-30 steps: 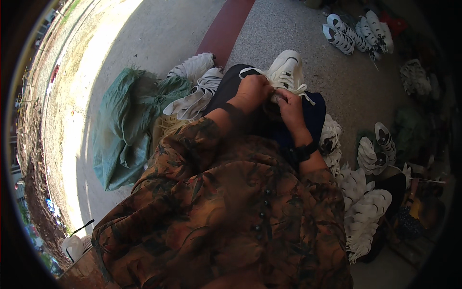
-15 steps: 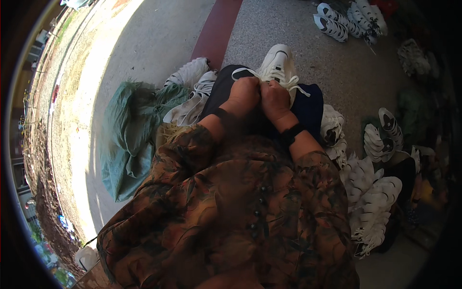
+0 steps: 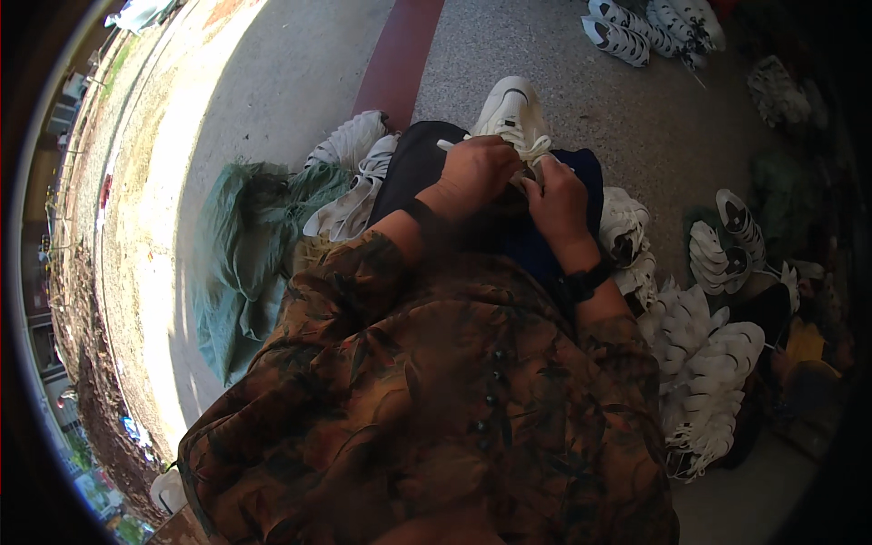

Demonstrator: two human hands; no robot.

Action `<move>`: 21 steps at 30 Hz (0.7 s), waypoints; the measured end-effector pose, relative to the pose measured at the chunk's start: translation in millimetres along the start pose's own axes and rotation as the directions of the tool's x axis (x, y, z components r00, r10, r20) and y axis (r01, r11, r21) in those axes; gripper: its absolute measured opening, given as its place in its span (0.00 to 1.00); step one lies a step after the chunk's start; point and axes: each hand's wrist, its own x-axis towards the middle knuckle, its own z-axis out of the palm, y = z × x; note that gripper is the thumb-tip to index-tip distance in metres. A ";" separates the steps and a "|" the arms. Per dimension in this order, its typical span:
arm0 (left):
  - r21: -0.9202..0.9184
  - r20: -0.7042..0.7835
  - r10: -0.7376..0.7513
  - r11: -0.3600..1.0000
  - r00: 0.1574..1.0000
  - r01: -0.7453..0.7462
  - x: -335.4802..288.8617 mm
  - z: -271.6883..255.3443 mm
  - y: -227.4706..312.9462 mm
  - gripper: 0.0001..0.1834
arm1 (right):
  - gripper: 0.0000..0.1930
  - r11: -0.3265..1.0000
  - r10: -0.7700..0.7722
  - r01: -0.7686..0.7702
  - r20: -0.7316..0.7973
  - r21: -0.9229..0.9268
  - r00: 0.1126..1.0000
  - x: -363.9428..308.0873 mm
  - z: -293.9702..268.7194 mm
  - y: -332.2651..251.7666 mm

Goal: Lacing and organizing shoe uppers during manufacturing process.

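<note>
The left fingers [image 3: 501, 157] curl inward, their grip hidden; the right fingers [image 3: 542, 183] bend nearly together, hold unclear, at the near end of a white laced shoe [image 3: 507, 107], whose toe points away beyond them. Farther left lies green sacking [image 3: 238, 263]; farther right, stacked white uppers [image 3: 718, 386].

My patterned shirt [image 3: 427, 381] is matt cloth, its dark buttons [image 3: 490, 400] glossy; the white shoe [image 3: 504, 100] on my lap looks smooth, almost matt, its laces [image 3: 538, 147] soft woven cloth; the green sack [image 3: 245, 250] looks like crinkled woven plastic; the speckled floor [image 3: 545, 45] looks grainy and matt.
</note>
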 end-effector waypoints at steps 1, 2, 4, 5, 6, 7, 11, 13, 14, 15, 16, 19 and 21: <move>0.094 0.062 0.096 0.990 0.994 -0.101 4.2 4.5 2.4 0.05 | 0.03 0.999 0.035 -0.034 0.022 -0.008 0.999 1.5 4.9 0.4; 0.097 0.063 0.098 0.990 0.993 -0.103 6.1 8.9 5.0 0.05 | 0.03 0.999 0.045 -0.045 0.027 -0.016 0.999 2.4 10.0 0.6; 0.267 0.156 -0.034 0.964 0.987 -0.009 6.4 17.6 9.9 0.04 | 0.03 0.998 0.053 -0.053 0.031 -0.022 0.998 3.1 16.9 4.0; 0.250 0.181 -0.046 0.968 0.982 -0.001 7.9 21.4 11.0 0.04 | 0.03 0.997 0.073 -0.073 0.009 0.004 0.997 2.4 19.0 6.5; 0.265 0.166 -0.020 0.964 0.986 -0.025 9.3 24.5 12.6 0.04 | 0.04 0.996 0.082 -0.081 -0.031 0.029 0.996 1.7 20.6 9.0; 0.287 0.162 -0.006 0.957 0.987 -0.041 10.7 26.1 14.2 0.04 | 0.04 0.995 0.096 -0.095 -0.012 0.025 0.995 1.1 22.1 11.0; 0.266 0.222 -0.070 0.964 0.972 0.008 18.2 16.2 23.5 0.05 | 0.05 0.990 0.128 -0.124 -0.047 0.074 0.991 1.6 22.5 12.4; 0.282 0.269 -0.074 0.959 0.960 -0.005 16.1 2.8 28.1 0.07 | 0.06 0.989 0.135 -0.132 -0.029 0.069 0.990 0.2 16.6 9.5; 0.272 0.273 -0.078 0.962 0.959 0.000 12.9 -6.5 26.9 0.07 | 0.06 0.985 0.167 -0.168 0.013 0.036 0.986 -2.0 12.1 7.5; 0.315 0.373 -0.179 0.947 0.911 0.057 7.3 -18.1 21.8 0.08 | 0.07 0.983 0.185 -0.186 0.036 0.007 0.982 -4.6 7.7 5.0; 0.377 0.423 -0.260 0.922 0.868 0.092 1.9 -28.6 15.0 0.09 | 0.07 0.981 0.195 -0.196 0.054 0.000 0.979 -7.5 4.2 2.1; 0.385 0.443 -0.336 0.909 0.831 0.162 -12.2 -47.8 -14.0 0.12 | 0.05 0.981 -0.180 0.162 0.187 0.110 0.966 -17.1 5.9 -9.6; 0.256 0.437 -0.254 0.955 0.863 0.151 -18.2 -45.2 -28.0 0.12 | 0.04 0.904 -0.377 0.423 0.342 -0.066 0.860 -17.3 16.6 -15.1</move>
